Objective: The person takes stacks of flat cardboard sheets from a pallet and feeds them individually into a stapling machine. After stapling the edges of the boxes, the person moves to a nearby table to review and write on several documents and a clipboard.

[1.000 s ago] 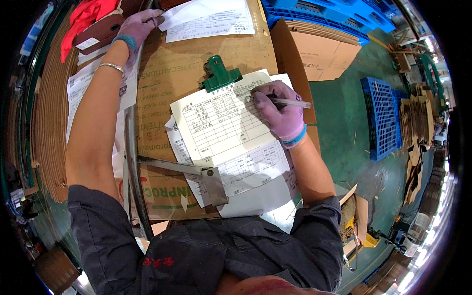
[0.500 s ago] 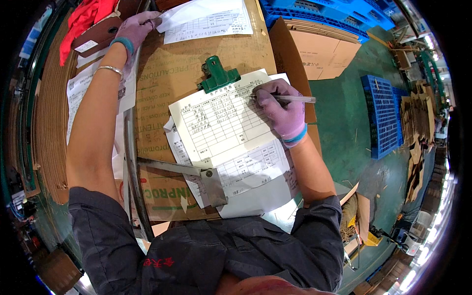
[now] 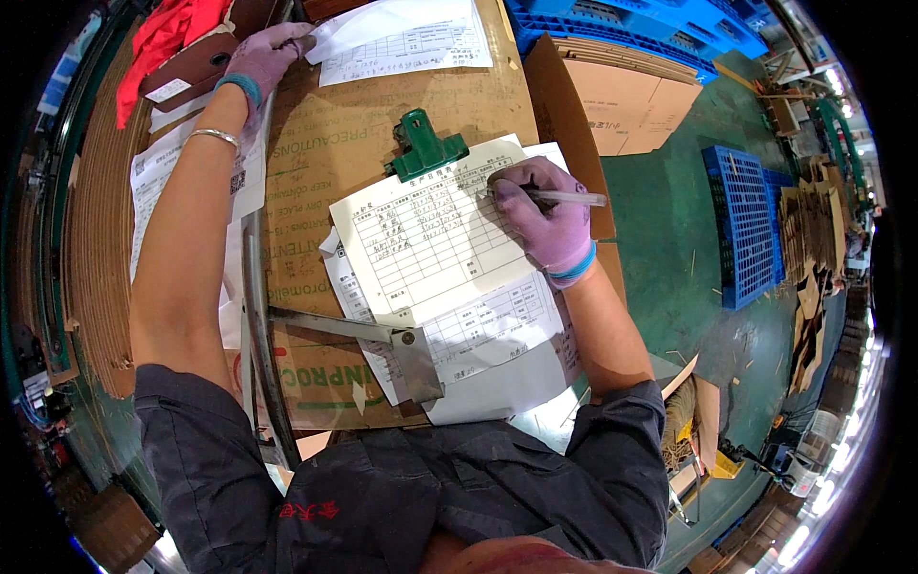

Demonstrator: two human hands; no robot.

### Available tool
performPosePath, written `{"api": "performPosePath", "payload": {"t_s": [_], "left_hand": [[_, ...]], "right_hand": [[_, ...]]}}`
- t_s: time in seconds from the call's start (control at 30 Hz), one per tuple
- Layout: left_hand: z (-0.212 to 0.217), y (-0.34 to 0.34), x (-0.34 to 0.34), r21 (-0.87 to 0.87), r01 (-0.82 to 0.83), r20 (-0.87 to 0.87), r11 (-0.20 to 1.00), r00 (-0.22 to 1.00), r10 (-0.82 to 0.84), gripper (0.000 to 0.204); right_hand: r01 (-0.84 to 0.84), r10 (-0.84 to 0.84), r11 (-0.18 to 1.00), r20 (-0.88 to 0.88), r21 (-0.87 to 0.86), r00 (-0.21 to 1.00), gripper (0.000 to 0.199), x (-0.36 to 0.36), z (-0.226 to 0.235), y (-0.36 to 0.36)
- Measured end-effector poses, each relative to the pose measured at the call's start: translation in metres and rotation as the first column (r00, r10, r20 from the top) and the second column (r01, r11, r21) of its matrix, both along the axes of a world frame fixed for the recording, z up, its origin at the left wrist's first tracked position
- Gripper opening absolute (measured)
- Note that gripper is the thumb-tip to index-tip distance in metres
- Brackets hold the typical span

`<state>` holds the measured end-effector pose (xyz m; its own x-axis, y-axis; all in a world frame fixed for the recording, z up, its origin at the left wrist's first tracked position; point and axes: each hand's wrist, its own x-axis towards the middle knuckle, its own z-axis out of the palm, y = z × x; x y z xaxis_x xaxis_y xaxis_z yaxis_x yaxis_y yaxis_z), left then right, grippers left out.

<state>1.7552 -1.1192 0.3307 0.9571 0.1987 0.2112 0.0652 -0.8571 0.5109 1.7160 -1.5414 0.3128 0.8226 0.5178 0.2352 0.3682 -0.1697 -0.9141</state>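
My right hand (image 3: 550,220), in a purple glove with a blue cuff, is closed round a pen (image 3: 579,199). The hand rests on the right part of a handwritten form (image 3: 430,253), its tip area hidden by the fingers. A green clip (image 3: 426,145) grips the form's top edge, and more printed sheets (image 3: 497,320) lie beneath it. At the upper left, my gloved left hand (image 3: 266,59) has its fingertips together on the left edge of another printed sheet (image 3: 406,43).
Cardboard (image 3: 316,191) lies under the papers. A metal bar (image 3: 253,287) runs beside it, with a hinged metal bracket (image 3: 416,364) overlapping the sheets. Brown box with red cloth (image 3: 172,43) sits far left. Blue pallets (image 3: 746,225) and flat cartons (image 3: 626,100) stand right.
My right hand and the pen have shifted slightly left and down on the form. My left hand stays at the edge of the upper sheet.
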Motion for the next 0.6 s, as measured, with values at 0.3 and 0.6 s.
{"api": "performPosePath", "payload": {"t_s": [0.3,0.6], "left_hand": [[0.0013,-0.0019,0.0002,0.017,-0.005,0.002,1.000,1.000,0.005,0.032],[-0.0015,0.0042,0.0010,0.009,0.000,-0.017,1.000,1.000,0.000,0.034]], "right_hand": [[0.007,0.023,0.985,-0.171,0.172,0.985,0.012,-0.0036,0.0012,0.0001],[-0.001,0.021,0.988,-0.127,0.154,0.992,0.012,-0.0040,0.0043,0.0018]]}}
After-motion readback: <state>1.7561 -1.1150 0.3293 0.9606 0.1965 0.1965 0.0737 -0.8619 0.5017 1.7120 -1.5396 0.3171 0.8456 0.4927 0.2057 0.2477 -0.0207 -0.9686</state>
